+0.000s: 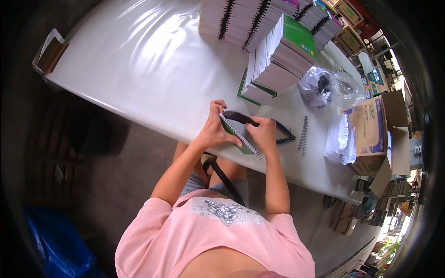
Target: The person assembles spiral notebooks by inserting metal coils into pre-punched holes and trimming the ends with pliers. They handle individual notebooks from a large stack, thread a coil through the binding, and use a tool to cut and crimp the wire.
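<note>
My left hand grips a small spiral notebook with a green cover, tilted at the table's front edge. Its coil stands out past the lower end of the pages. Close beside it, my right hand is closed on one end of a black curved strip. This strip arches behind the notebook toward my left fingers; its exact kind is unclear. Just right of my right hand lies a dark tool with blue edges, partly hidden, perhaps pliers. A loose wire coil rests farther right on the table.
Stacked green notebooks and rows of spiral-bound books stand at the back of the white table. Clear plastic bags, a cardboard box and crumpled white wrapping are at right. A small open box sits far left.
</note>
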The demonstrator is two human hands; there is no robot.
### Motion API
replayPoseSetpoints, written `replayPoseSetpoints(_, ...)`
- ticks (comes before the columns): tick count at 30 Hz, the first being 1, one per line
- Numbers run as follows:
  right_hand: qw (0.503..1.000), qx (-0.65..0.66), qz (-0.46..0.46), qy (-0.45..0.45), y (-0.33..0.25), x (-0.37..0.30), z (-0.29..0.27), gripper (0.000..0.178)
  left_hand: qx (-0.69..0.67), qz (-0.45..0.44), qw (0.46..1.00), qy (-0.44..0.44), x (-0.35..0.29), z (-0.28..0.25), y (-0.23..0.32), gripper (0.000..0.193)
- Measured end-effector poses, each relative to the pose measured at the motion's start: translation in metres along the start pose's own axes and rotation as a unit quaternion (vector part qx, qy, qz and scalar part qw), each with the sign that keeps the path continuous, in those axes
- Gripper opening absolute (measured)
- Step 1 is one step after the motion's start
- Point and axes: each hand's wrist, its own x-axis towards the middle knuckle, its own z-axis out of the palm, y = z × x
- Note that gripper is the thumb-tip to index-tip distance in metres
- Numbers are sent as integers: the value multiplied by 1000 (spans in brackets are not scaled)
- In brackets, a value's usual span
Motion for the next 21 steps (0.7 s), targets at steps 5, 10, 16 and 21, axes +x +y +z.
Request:
replayPoseSetpoints(5, 982, 186, -20, 17, -14, -9, 8, 19, -49, -58, 997, -25, -9, 1, -8, 106)
replayPoseSetpoints(10, 995, -15, -39, 88, -7, -9, -3, 19, 24, 31, 999, 10, -8, -1, -7, 102)
replayPoseSetpoints(16, 948, -141, -46, 282, 71, 1, -90, 28, -197, -157, 968, -2, -13, -10, 6, 38)
replayPoseSetpoints(21, 854, -393, -17, 341, 89, -3, -99, 42, -254, -218, 939, 84, -18, -23, 24, 15)
